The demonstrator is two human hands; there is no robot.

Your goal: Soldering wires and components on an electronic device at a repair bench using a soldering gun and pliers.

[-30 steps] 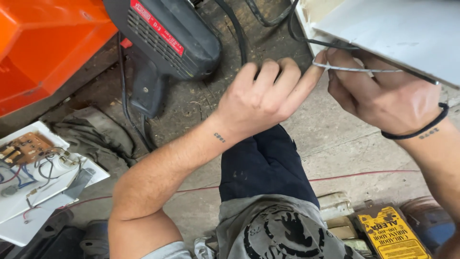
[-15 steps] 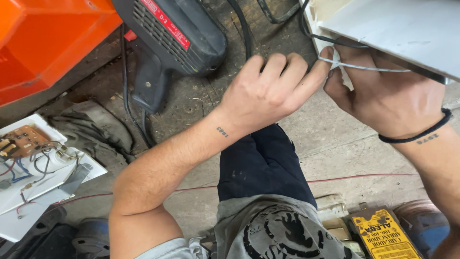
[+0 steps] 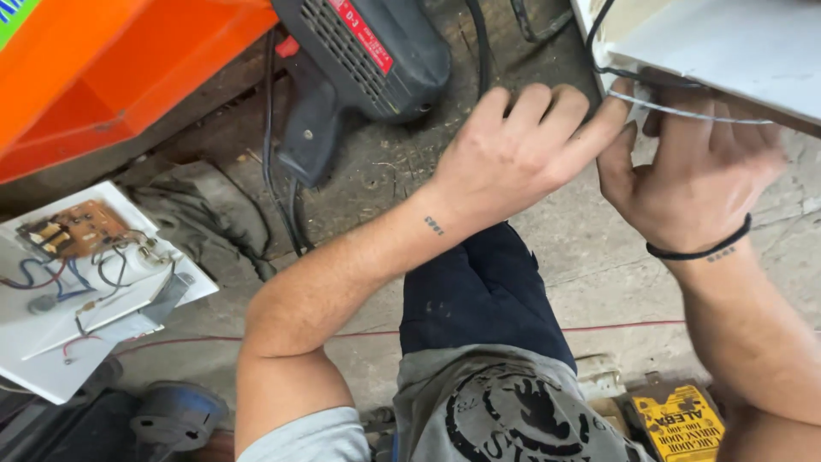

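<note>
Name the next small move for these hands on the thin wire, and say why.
Probably draw the thin wire a little further out from the white panel: the left hand and the right hand both pinch it at the panel's edge, where it lies taut.

Concrete floor (image 3: 599, 257), power tool (image 3: 368, 51), circuit-board panel (image 3: 77, 282)

Both hands meet at a wire (image 3: 684, 109) under the panel (image 3: 727, 43) at the floor's (image 3: 599, 257) far right; the power tool (image 3: 368, 60) lies left of them, the circuit board (image 3: 73, 229) at the left edge.
</note>
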